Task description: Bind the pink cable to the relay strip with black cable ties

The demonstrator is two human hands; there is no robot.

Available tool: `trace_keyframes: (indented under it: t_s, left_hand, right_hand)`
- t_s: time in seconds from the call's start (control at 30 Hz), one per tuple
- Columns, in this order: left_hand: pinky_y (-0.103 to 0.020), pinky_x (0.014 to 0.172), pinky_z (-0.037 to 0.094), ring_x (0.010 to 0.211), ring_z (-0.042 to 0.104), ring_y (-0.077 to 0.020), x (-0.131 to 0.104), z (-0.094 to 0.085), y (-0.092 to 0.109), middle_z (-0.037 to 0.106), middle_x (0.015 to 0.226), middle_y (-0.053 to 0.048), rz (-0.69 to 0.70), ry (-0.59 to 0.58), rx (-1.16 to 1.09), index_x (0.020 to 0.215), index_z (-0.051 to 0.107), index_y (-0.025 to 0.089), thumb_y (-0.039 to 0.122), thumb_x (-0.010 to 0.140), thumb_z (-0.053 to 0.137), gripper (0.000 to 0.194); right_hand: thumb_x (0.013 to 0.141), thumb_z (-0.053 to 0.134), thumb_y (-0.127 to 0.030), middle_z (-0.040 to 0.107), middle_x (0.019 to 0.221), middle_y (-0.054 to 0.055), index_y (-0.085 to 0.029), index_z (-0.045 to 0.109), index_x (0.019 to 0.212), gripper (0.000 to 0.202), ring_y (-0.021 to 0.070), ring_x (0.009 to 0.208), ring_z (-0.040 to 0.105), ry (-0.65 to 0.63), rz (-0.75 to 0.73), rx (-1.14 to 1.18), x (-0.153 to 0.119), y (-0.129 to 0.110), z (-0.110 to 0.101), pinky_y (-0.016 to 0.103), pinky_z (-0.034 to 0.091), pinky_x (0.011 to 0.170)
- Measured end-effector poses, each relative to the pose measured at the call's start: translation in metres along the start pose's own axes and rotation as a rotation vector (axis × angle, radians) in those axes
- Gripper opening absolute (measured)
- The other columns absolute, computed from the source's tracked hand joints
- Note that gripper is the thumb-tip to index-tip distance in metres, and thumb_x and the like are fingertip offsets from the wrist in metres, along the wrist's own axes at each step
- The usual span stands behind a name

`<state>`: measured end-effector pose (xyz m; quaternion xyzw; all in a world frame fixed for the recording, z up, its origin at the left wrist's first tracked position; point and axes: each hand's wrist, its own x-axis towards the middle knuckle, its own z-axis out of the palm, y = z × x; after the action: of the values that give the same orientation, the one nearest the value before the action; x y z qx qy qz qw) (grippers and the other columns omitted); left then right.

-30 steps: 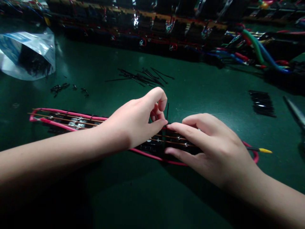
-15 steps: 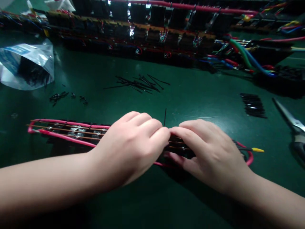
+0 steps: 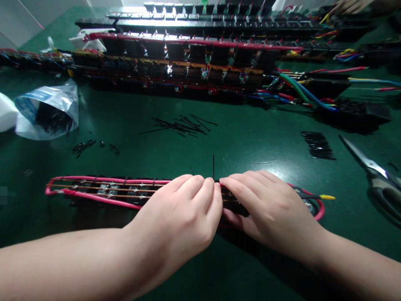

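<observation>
A long black component strip (image 3: 108, 190) with brass-coloured rods lies crosswise before me, a thick red wire (image 3: 100, 201) looped along it. My left hand (image 3: 184, 213) is closed over its middle, fingers curled together, fingertips at the base of a thin black cable tie (image 3: 213, 166) that sticks up at the far edge. What the fingertips pinch is partly hidden. My right hand (image 3: 272, 213) grips the strip just to the right, thumb on the near side, fingers over the far side. A yellow-tipped lead (image 3: 327, 197) pokes out beyond it.
Loose cable ties (image 3: 181, 125) lie behind the strip, with cut-off bits (image 3: 83, 146) to the left near an open plastic bag (image 3: 46, 110). Scissors (image 3: 369, 163) and a row of short black pieces (image 3: 318, 145) are at right. Wired assemblies (image 3: 188, 52) line the back; another person's hand (image 3: 351, 6) is there.
The view has tilted up, so everything sits lower and more of the back shows. Both hands stay at the strip's middle, with the left fingers drawn closer together.
</observation>
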<state>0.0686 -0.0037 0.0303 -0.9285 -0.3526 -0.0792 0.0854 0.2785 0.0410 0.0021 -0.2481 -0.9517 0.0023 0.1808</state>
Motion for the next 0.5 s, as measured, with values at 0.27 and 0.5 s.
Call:
trace_keyframes:
  t_s: [0.27, 0.5]
  left_hand:
    - [-0.034, 0.069, 0.061, 0.089, 0.073, -0.0273, -0.002, -0.007, 0.004, 0.075, 0.106, -0.017, -0.035, -0.069, 0.097, 0.111, 0.071, 0.004, 0.001, 0.085, 0.041, 0.039]
    - [-0.04, 0.074, 0.063, 0.092, 0.075, -0.0323, -0.012, -0.018, 0.006, 0.073, 0.112, -0.027, -0.102, -0.117, 0.162, 0.116, 0.07, -0.003, 0.007, 0.077, 0.047, 0.046]
  right_hand:
    - [0.099, 0.052, -0.036, 0.072, 0.097, 0.013, -0.006, 0.062, 0.119, 0.038, 0.0275, 0.082, 0.061, -0.047, -0.003, -0.136, -0.004, -0.006, -0.002, 0.039, 0.041, 0.072]
    - [0.098, 0.053, -0.034, 0.073, 0.096, 0.011, -0.007, 0.063, 0.12, 0.037, 0.0268, 0.08, 0.063, -0.096, -0.009, -0.193, -0.004, -0.004, -0.008, 0.038, 0.04, 0.07]
